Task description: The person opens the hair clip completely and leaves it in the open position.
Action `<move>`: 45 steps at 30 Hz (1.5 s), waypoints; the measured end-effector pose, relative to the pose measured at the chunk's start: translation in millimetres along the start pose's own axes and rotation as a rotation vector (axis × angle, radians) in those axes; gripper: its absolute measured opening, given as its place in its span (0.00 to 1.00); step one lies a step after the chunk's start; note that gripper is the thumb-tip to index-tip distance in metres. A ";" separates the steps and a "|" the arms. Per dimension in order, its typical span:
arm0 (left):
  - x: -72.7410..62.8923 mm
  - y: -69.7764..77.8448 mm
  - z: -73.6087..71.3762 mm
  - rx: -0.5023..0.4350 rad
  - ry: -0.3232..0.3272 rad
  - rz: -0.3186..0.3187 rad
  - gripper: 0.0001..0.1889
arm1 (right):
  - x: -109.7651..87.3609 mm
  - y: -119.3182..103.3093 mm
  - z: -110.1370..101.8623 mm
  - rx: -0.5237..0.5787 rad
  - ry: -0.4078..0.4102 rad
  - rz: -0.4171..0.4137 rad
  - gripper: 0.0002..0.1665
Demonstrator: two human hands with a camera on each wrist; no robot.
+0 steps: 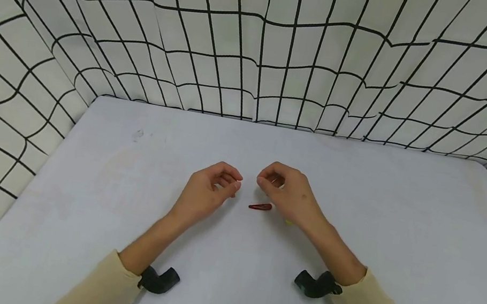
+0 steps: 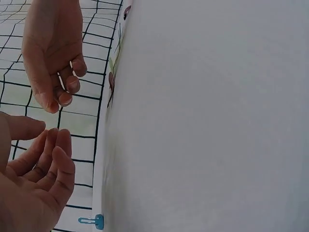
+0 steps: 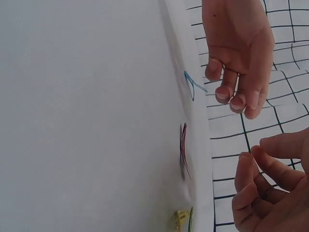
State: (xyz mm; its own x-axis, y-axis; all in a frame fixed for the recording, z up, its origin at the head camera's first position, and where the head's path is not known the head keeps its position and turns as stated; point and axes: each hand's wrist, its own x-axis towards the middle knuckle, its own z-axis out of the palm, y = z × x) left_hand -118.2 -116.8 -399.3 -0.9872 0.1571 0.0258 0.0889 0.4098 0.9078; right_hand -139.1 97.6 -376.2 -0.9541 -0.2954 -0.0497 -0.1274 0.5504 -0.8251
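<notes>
My left hand [image 1: 207, 189] hovers over the white table with its fingers loosely bent and nothing visible between them. Facing it across a small gap is my right hand [image 1: 288, 190], thumb and forefinger near each other, also with nothing visible in it. Just below the gap lies a dark red snap hair clip [image 1: 260, 206]. A yellow piece [image 1: 288, 222] peeks out beneath the right wrist; the right wrist view shows this yellow piece [image 3: 181, 220] beside a green edge. A blue hair clip [image 3: 189, 84] appears near the left hand there, hidden in the head view.
The white tabletop [image 1: 118, 195] spreads around both hands. Behind it and at the sides hangs white cloth with a black grid net [image 1: 259, 62]. Black elbow-shaped pieces [image 1: 159, 279] are fixed at both wrists, by the beige sleeves [image 1: 101, 290].
</notes>
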 end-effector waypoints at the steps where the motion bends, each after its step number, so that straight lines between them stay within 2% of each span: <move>1: -0.1 0.8 1.8 0.013 -0.015 -0.001 0.07 | -0.9 1.2 -1.3 -0.005 0.000 -0.002 0.04; 18: 2.9 -0.8 16.7 0.127 -0.230 -0.031 0.08 | -9.4 13.8 -5.0 -0.105 -0.103 0.012 0.03; 26: 3.7 -0.1 20.1 0.126 -0.251 -0.026 0.10 | -12.5 18.0 -6.3 -0.159 -0.120 0.003 0.05; 33: 4.1 1.5 22.6 0.206 -0.253 -0.003 0.13 | -13.8 18.5 -5.8 -0.214 -0.131 -0.029 0.08; 45: 4.5 4.5 25.8 0.271 -0.245 0.015 0.14 | -15.3 20.3 -2.9 -0.273 -0.151 -0.009 0.10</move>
State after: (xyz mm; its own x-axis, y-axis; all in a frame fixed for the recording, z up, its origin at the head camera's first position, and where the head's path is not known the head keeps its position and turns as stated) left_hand -118.8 -91.0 -405.9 -0.9277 0.3618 -0.0925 0.1672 0.6238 0.7635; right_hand -127.9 115.6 -390.6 -0.9041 -0.4028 -0.1430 -0.2235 0.7307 -0.6451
